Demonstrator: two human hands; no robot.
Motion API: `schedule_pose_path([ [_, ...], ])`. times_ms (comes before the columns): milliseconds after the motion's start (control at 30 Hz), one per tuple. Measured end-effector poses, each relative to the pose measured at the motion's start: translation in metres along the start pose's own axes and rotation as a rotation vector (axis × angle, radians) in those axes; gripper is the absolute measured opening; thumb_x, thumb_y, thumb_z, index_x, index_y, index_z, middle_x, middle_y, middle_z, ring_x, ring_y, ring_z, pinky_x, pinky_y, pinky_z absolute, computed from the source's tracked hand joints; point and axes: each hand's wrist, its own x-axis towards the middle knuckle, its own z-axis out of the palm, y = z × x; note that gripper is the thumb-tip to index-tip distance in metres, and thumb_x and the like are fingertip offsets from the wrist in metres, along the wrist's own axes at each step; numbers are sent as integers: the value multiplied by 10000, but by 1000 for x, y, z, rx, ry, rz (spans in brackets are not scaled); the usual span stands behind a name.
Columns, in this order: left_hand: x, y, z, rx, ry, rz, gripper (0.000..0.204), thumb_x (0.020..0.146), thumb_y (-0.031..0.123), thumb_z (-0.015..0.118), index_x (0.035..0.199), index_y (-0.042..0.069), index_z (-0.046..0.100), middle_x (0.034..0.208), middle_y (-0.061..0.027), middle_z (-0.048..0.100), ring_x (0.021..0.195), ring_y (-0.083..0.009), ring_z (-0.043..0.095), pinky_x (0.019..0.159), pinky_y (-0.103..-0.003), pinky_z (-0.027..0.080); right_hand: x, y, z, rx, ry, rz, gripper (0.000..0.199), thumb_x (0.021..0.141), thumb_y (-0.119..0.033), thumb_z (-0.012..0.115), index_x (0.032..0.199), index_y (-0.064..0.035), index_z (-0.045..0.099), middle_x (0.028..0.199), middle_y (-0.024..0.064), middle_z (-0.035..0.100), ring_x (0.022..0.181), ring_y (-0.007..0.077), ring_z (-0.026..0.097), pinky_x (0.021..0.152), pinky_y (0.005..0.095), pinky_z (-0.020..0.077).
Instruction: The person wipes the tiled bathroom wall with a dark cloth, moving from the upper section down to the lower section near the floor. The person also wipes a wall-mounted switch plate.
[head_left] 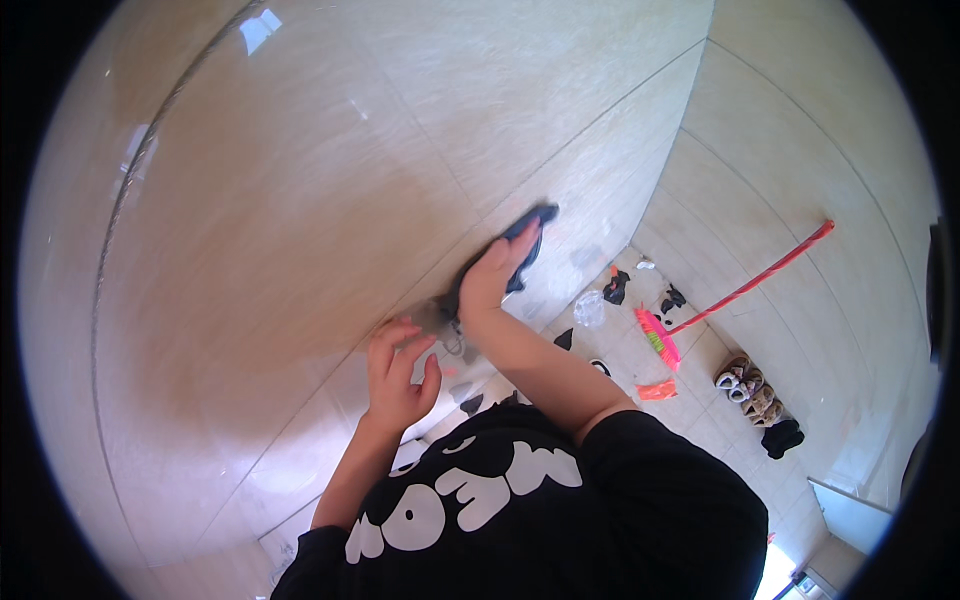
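Observation:
My right hand (492, 278) lies flat over a dark blue cloth (541, 216), pressing it against the beige tiled wall (300, 190). Cloth shows beyond the fingertips and along the hand's edges. Lower and to the left, my left hand (398, 378) is raised close to the wall with its fingers bent and apart. Near its fingertips is a blurred greyish patch (428, 316); whether it is an object or a shadow I cannot make out. A small thin loop (453, 341) shows between the two hands, partly hidden.
On the tiled floor at right stands a pink broom (658, 340), its red handle (765, 272) leaning on the side wall. Around it lie black scraps (616, 288), a clear plastic bag (590, 309) and an orange piece (656, 390). Several shoes (748, 390) line that wall.

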Motion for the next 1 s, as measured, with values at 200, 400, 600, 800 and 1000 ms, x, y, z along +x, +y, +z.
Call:
schedule_pose_path([
  [200,-5,-2,-11,-49,65,15,272,705,-50,654,960,37,617,998,-136,562,944,-312,562,802,-376,459,-46,-55,1,-200,-313,-819,586,912,-326,432,1368,38,378,1492,321,257,1396,505,198,1105,633,104],
  [400,-4,-2,7,-126,51,85,257,687,-67,656,909,55,610,906,-114,578,834,-291,559,722,-355,436,-40,9,-12,-178,-381,-1108,303,834,-357,522,1052,-194,656,1436,132,445,1379,410,299,1097,622,155],
  [600,-13,-7,13,-125,43,45,315,665,-63,675,949,64,626,931,-102,588,815,-295,578,712,-387,458,11,83,-17,-114,-20,-385,600,917,-197,372,1464,31,278,1513,286,257,1407,454,221,1148,501,170],
  [800,-37,-16,10,-96,16,12,316,663,-78,665,945,56,615,927,-116,581,816,-289,573,714,-376,450,-26,108,-22,397,182,613,650,900,-208,322,1508,-9,208,1571,161,217,1419,332,249,1160,376,200],
  [1000,-55,-22,-8,-48,5,-20,308,666,-85,661,937,50,609,934,-124,576,828,-289,570,720,-374,450,-75,50,-6,42,11,73,601,976,-222,330,1481,73,189,1544,281,190,1435,404,189,1168,433,149],
])
